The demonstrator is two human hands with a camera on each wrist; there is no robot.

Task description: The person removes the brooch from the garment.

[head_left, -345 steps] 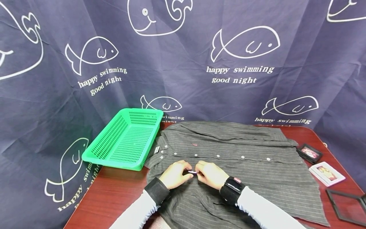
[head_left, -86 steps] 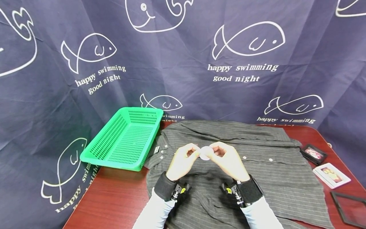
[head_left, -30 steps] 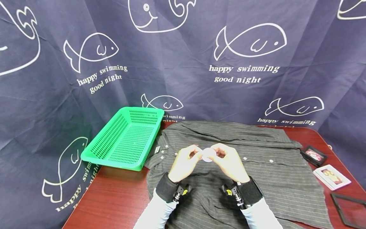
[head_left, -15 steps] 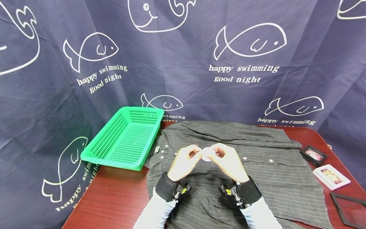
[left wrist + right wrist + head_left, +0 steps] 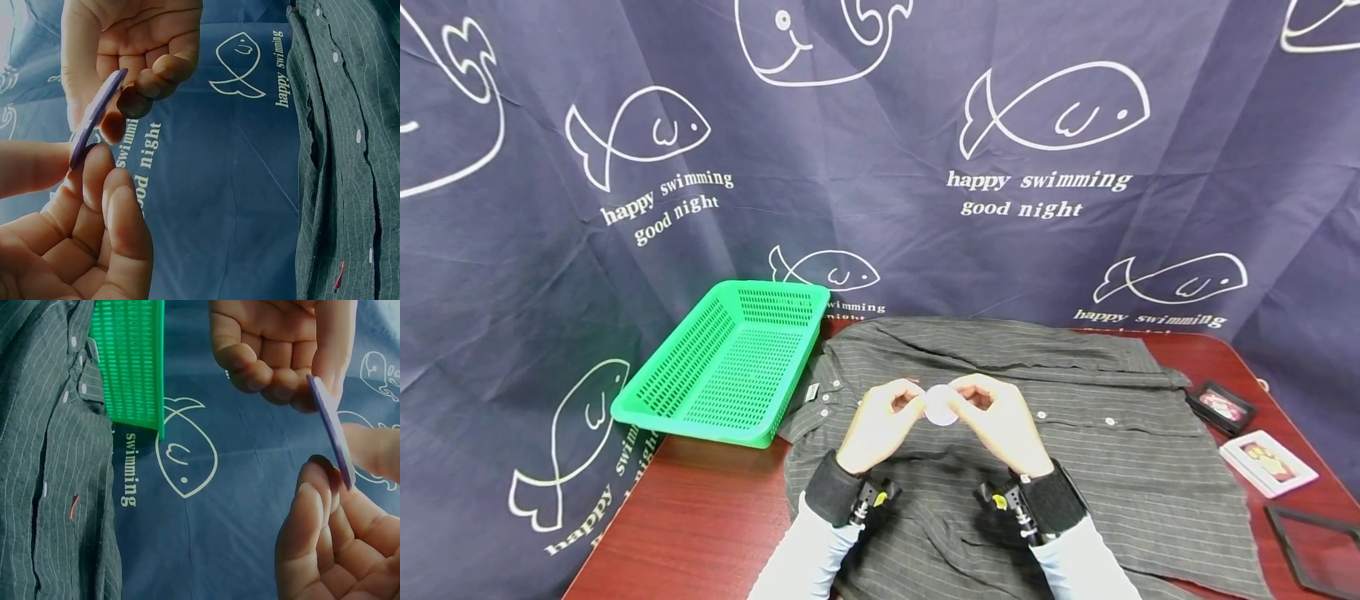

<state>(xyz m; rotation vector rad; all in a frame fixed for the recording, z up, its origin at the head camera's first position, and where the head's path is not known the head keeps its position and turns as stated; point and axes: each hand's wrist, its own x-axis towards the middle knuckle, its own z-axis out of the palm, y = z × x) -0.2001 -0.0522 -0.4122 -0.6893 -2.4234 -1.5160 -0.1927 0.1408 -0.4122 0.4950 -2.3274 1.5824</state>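
Note:
A thin round disc [image 5: 942, 406], pale lilac-white on its face, is held above the shirt between both hands in the head view. My left hand [image 5: 880, 429] pinches its left side with thumb and fingertips. From the other side, my right hand [image 5: 1006, 427] pinches it the same way. Seen nearly edge-on in the left wrist view, the disc [image 5: 97, 119] has a purple rim. The right wrist view also gives the purple edge of the disc [image 5: 330, 431]. Beneath lies a dark pinstriped shirt [image 5: 1075, 467] with white buttons, spread flat.
A green perforated basket [image 5: 692, 427] stands at the left, on the reddish wooden table [image 5: 700, 508]. Along the right edge lie a black case [image 5: 1221, 407], a white-framed picture [image 5: 1268, 463] and a black frame [image 5: 1318, 546]. A printed curtain [image 5: 850, 167] hangs behind.
Compared with the oldest frame, both hands are higher and farther forward, and the disc now turns its face to the head view. Over the last second the hands have hardly moved.

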